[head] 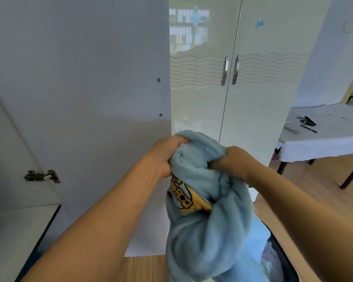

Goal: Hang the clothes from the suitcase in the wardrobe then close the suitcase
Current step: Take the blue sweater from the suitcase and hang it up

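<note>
A fluffy light-blue garment [204, 231] with a yellow cartoon patch hangs bunched in front of me. My left hand [165, 155] grips its upper left edge, fingers curled into the fabric. My right hand [232, 159] grips the upper right part the same way. Below the garment, at the bottom right, the open suitcase [281, 259] shows a dark rim and blue lining with something patterned inside. The wardrobe [228, 110] stands straight ahead with two cream doors closed; its left section is open, showing a grey inner panel [86, 98]. No hanger is visible.
An open wardrobe door with a metal hinge [42, 176] stands at the left, above a pale shelf [14, 235]. A table with a white cloth [326, 139] and dark small items stands at the right on a wooden floor.
</note>
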A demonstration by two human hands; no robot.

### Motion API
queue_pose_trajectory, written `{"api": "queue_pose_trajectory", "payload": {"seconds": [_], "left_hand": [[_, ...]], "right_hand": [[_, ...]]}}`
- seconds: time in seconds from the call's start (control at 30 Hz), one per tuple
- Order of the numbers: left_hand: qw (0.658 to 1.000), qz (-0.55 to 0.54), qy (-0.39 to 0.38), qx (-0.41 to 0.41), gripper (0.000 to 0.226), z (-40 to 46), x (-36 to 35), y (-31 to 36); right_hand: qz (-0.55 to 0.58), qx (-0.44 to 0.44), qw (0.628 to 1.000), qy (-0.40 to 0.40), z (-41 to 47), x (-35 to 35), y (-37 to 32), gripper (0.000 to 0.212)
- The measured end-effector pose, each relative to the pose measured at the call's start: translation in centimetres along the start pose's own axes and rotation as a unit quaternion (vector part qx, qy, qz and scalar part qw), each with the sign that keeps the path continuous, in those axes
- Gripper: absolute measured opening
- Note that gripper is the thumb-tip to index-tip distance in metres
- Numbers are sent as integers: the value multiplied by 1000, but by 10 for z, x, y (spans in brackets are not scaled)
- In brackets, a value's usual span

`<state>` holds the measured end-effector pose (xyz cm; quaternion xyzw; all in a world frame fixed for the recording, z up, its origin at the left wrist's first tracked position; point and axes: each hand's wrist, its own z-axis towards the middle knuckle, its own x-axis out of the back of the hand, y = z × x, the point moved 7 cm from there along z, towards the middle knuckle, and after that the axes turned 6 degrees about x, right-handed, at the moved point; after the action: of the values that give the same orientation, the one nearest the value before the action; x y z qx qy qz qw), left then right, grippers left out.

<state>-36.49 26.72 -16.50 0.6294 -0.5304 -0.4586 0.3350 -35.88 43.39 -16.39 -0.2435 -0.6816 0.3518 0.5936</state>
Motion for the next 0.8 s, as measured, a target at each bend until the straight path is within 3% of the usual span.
{"api": "queue_pose_trajectory", "payload": {"seconds": [0.07, 0.13, 0.2, 0.27, 0.3, 0.33, 0.4, 0.5, 0.57, 0.63, 0.73, 0.8], "left_hand": [[982, 178, 10, -60, 33, -2, 0, 6], [910, 396, 38, -117, 72, -2, 0, 8], [833, 513, 119, -167, 101, -9, 2, 12], [753, 509, 250, -335, 87, -34, 1, 26], [711, 473, 288, -433, 64, -51, -4, 30], [696, 443, 279, -491, 41, -63, -10, 29], [722, 454, 177, -492, 14, -62, -25, 17], [769, 503, 98, -382, 21, -37, -22, -2], [781, 530, 63, -324, 24, -25, -16, -10], [762, 569, 67, -302, 40, -19, -14, -11], [719, 619, 164, -270, 69, -11, -9, 0], [713, 609, 215, -273, 47, -11, -8, 9]], "right_hand": [[235, -75, 969, -7, 0, -1, 12, 12], [366, -109, 924, -21, 0, -4, 13, 4], [420, -123, 899, -6, 0, -6, 13, 13], [448, -144, 882, 12, 1, -8, 14, 13], [448, -154, 881, 16, 2, -9, 16, 12], [443, -164, 881, 14, 0, -11, 15, 11], [444, -170, 880, 4, 0, -15, 13, 10], [474, -163, 865, -13, -4, -21, 3, 31], [511, -142, 847, -18, -4, -21, -4, 36], [538, -122, 834, -20, -3, -19, -6, 38], [515, -94, 848, -84, -8, -28, -13, 44], [489, -63, 856, -158, -15, -38, -22, 44]]}}
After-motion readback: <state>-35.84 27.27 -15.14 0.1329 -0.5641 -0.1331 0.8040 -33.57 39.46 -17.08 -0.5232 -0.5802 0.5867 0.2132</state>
